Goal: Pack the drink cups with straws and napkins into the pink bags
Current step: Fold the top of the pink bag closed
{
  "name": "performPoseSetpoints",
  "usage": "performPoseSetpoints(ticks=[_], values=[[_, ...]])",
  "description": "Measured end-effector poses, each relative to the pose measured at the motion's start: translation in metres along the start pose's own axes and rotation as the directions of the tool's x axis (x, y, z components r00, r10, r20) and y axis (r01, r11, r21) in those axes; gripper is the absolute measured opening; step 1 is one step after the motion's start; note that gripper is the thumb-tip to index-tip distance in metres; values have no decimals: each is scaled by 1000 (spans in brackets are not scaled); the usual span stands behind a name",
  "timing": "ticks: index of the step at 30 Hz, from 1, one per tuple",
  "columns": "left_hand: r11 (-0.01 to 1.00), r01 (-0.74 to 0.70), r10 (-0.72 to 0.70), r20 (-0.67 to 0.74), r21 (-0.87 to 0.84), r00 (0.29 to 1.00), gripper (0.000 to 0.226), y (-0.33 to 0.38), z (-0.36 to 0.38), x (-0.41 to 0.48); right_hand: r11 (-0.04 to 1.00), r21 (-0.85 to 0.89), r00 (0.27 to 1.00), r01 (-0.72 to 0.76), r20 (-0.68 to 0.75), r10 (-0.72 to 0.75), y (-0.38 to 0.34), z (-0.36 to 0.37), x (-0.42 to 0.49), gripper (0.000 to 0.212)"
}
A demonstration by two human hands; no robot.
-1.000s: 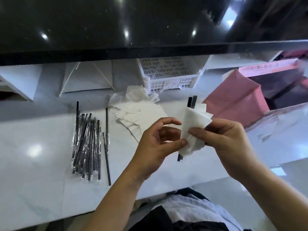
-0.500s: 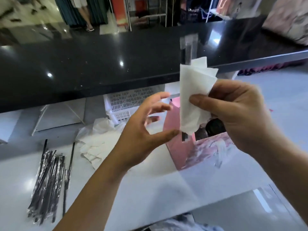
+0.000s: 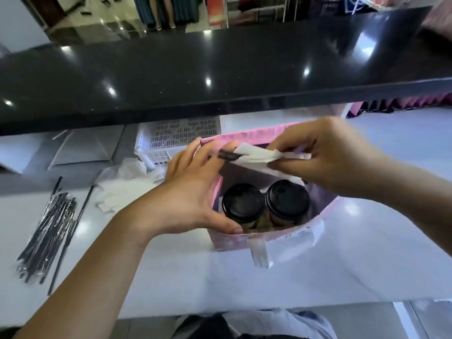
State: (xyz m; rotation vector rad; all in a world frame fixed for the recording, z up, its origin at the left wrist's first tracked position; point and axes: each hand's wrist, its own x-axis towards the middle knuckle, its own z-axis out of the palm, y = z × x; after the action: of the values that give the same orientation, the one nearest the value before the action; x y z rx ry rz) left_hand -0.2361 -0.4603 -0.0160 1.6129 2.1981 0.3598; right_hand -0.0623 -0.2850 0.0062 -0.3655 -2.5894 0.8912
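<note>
The right hand (image 3: pixel 330 162) pinches a folded white napkin (image 3: pixel 256 157) wrapped round black straws (image 3: pixel 228 155), whose blurred tips stick out to the left, just above the open pink bag (image 3: pixel 244 241). Two black-lidded cups (image 3: pixel 243 206) stand side by side inside. The left hand (image 3: pixel 190 192), fingers spread, seems to press the bag's left wall outward.

We find the pink bag (image 3: pixel 232 241) standing upright and open-mouthed on the white counter (image 3: pixel 171 277), our left hand (image 3: pixel 190 192) spread against its left wall. Inside it, the left cup (image 3: pixel 242 203) and the right cup (image 3: pixel 287 199), both black-lidded, stand upright close side by side. Over the bag's mouth our right hand (image 3: pixel 330 162) pinches a folded white napkin (image 3: pixel 256 156) wrapped around black straws (image 3: pixel 228 155), whose ends poke out leftward. Left of the bag lie a loose heap of napkins (image 3: pixel 119 192) and, farther left, a bundle of wrapped straws (image 3: pixel 49 231).
</note>
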Motion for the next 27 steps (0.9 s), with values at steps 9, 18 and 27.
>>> performPoseSetpoints(ticks=[9, 18, 27], values=[[990, 81, -74, 73, -112, 995, 145, 2, 0, 2, 863, -437, 841, 253, 540, 27, 18, 16, -6, 6], [993, 61, -54, 64, -106, 997, 129, -2, -1, 7, 937, -312, 850, 160, 526, 30, 26, -7, -7, 32], [996, -92, 85, -419, 3, 904, 64, 5, -4, 32, 969, 243, 999, 39, 19, -45, 77, -49, -46, 101]])
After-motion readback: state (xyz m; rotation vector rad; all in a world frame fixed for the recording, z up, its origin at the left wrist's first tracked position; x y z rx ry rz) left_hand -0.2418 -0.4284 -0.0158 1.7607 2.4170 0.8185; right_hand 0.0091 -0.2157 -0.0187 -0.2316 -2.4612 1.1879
